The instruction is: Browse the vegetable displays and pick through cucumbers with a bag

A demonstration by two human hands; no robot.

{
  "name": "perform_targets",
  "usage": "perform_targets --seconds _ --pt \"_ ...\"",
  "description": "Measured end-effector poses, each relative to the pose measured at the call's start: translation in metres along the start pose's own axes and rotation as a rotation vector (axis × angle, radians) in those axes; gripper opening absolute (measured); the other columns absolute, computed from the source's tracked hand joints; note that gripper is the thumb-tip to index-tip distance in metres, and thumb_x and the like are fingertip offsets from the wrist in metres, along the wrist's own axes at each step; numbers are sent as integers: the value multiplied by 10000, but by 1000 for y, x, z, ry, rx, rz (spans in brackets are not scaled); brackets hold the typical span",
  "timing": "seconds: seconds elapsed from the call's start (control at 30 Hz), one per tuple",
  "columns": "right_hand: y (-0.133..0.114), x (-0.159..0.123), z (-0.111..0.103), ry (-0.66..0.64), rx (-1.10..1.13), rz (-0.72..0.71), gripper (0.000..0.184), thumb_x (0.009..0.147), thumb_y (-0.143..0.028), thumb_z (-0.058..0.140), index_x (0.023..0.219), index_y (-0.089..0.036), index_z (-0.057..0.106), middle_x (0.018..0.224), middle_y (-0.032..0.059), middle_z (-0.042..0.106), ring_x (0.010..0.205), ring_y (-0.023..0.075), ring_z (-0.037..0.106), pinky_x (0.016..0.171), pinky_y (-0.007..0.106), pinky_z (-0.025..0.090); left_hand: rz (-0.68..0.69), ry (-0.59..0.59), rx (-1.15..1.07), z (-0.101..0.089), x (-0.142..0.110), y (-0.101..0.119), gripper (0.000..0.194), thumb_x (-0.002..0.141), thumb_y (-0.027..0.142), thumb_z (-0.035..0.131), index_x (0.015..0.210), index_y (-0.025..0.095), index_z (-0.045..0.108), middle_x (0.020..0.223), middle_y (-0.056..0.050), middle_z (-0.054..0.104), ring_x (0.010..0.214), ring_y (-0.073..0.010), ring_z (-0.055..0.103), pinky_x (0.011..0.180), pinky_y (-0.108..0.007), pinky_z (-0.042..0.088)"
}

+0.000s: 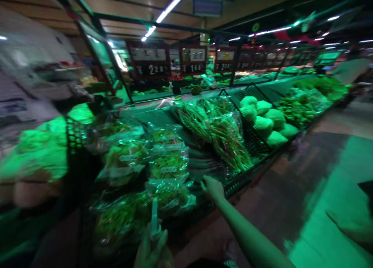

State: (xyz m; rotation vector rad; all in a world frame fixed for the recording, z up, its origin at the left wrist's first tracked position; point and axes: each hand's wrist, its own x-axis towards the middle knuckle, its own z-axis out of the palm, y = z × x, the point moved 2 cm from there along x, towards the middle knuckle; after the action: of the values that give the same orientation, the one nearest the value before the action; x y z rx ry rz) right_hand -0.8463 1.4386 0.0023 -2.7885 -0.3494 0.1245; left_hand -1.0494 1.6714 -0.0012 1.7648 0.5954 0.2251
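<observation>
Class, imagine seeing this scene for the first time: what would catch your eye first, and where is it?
Probably the glowing green heap at far left and the pale round produce right of centre. Next come the hands, low in the middle: the left hand holds a slim pale object upright; the right hand is by the stand's front edge.

On my feed, the long greens (223, 137) show yellowish-green stems under clear wrap flecked with white glints. To their left I see wrapped packs (169, 165), mottled light and darker green, with teal glare. In front of the greens and to their left, the slim piece (154, 213) in the left hand (154, 244) reads pale mint. Right of the greens, I get pale green, ribbed produce (264, 123) against a black, grid-patterned crate (255, 143). Beyond the greens, price signs (150, 62) carry white digits on black, framed dull red.
</observation>
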Motion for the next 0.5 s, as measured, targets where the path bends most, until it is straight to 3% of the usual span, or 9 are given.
perform_targets --seconds 0.17,0.27,0.37,0.43,0.5 --pt "2 4 7 -21 -9 -24 208 983 -334 431 998 -233 613 1020 42 720 878 195 688 599 281 321 -72 257 -110 -75 -33 0 752 678 689 680 1297 271 591 946 -44 728 863 -279 699 797 -423 599" --pt "3 5 9 -19 -12 -14 219 977 -343 426 1012 -246 620 1023 40 722 862 193 685 588 283 303 -77 302 -122 -102 -43 -2 702 681 695 670 1260 302 611 981 -49 730 915 -316 701 782 -449 597" --pt "4 6 9 -23 -16 10 224 970 -365 434 1008 -255 625 1021 36 725 856 191 680 590 277 301 -90 291 -132 -102 -36 -3 667 687 680 688 1232 304 610 989 -47 719 945 -310 698 795 -422 586" --pt "5 8 9 -27 -16 22 233 968 -383 440 1012 -257 631 1041 39 724 880 196 678 593 274 307 -98 220 -133 -84 -26 4 666 690 651 718 1216 259 603 954 -48 698 916 -274 686 816 -386 567" --pt "5 8 8 -34 -15 23 243 966 -394 444 1025 -259 637 1071 40 722 914 204 676 602 273 320 -74 62 -140 -52 -17 19 645 691 598 757 1178 206 598 891 -29 653 844 -215 644 816 -338 534"
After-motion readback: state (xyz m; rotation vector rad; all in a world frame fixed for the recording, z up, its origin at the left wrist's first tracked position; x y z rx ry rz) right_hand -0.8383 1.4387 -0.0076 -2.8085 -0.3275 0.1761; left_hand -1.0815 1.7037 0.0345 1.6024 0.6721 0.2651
